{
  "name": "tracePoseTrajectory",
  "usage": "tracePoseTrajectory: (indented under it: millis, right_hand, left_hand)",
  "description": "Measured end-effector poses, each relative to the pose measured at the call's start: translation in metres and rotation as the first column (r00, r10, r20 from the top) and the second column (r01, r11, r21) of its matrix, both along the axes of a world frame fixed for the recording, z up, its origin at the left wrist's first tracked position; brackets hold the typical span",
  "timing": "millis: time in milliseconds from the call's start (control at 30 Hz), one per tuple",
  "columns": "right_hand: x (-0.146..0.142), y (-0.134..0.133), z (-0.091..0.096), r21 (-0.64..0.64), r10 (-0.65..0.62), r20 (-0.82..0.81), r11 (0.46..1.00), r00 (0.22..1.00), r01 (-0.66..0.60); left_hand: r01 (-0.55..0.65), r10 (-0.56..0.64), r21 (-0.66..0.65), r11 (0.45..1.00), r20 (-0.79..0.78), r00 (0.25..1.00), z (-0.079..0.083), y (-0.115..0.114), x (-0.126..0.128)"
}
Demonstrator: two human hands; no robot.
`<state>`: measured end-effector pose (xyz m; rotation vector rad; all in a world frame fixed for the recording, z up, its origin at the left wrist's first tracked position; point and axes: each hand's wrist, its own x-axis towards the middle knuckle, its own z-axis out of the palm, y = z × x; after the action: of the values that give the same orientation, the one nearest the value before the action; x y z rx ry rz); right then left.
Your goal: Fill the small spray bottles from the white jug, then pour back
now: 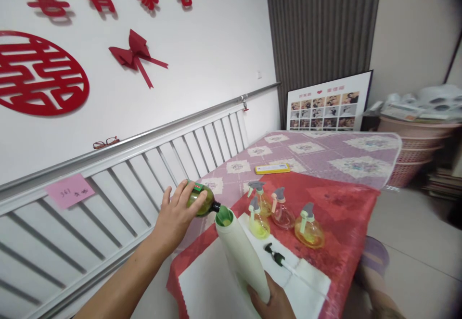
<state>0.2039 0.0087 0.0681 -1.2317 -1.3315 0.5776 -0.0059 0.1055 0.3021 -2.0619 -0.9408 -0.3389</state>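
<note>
Two closed grips: left hand [176,215], tilted green bottle [202,202]; right hand [272,302], white bottle [241,256]. Funnel [224,217] overflow risk if tilted steeper.

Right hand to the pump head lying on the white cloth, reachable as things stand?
Likely not yet: the right hand grips the base of the white bottle while the left hand tips the green bottle into it. The pump head lies close by on the white cloth, nothing between.

Left hand [176,213] tips green bottle [200,199] — right hand [272,302] steadies white bottle [241,256]
</note>
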Motion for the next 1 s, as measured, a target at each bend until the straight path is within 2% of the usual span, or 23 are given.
tracePoseTrajectory:
  millis: [600,833,1000]
  right_hand:
    - [-0.0005,-0.0001,-0.0038,-0.007,0.006,0.043,1.000,0.999,-0.005]
    - [-0.0010,-0.0011,0.0006,-0.011,0.020,0.048,1.000,0.999,-0.019]
    - [-0.0012,-0.0007,0.0031,0.031,-0.008,0.043,0.999,0.999,0.007]
  left_hand:
    - [0.014,-0.014,0.013,1.000,0.000,1.000,-0.0004,0.0012,-0.0005]
    - [0.001,-0.001,0.026,1.000,-0.009,1.000,-0.0005,0.0008,0.0001]
    - [-0.021,0.022,0.023,1.000,-0.034,0.999,0.0005,0.0002,0.0004]
